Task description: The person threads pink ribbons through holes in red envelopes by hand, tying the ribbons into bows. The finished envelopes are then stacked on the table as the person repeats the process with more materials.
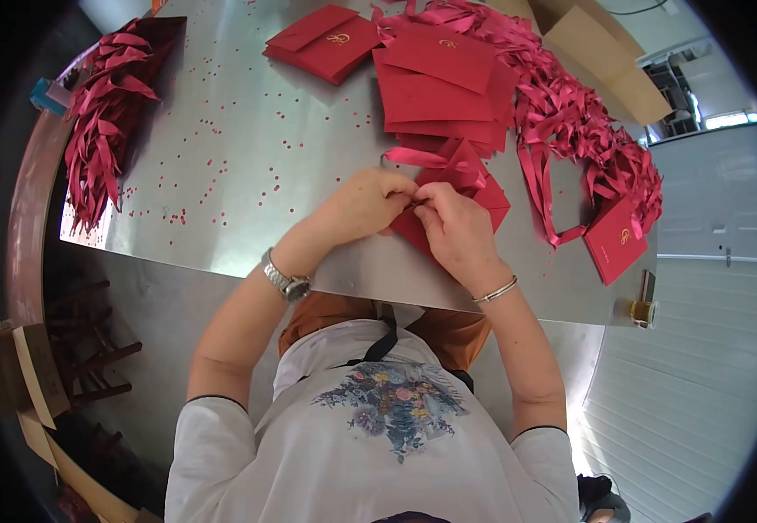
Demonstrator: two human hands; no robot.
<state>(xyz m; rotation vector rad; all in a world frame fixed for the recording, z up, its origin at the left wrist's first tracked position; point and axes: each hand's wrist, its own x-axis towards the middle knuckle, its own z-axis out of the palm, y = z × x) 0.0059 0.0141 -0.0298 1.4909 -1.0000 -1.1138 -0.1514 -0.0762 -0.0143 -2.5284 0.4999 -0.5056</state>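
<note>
A red paper bag (491, 206) lies flat and turned at an angle near the table's front edge, with a loop of shiny red ribbon (417, 158) across its upper part. My left hand (368, 206) is closed at the bag's left side, thumb and fingers pinched together. Over the bag, my right hand (461, 228) is closed too, its fingertips meeting those of the left. The fingers hide the exact spot they pinch, and a ribbon end between them cannot be made out.
Stacked red bags (439, 91) lie just beyond my hands, beside another red pile (322, 42). Ribboned bags form a long heap (561, 96) on the right; more ribbons (104, 131) lie left. Red paper dots dot the metal table (247, 166). A glass (643, 313) stands at the right edge.
</note>
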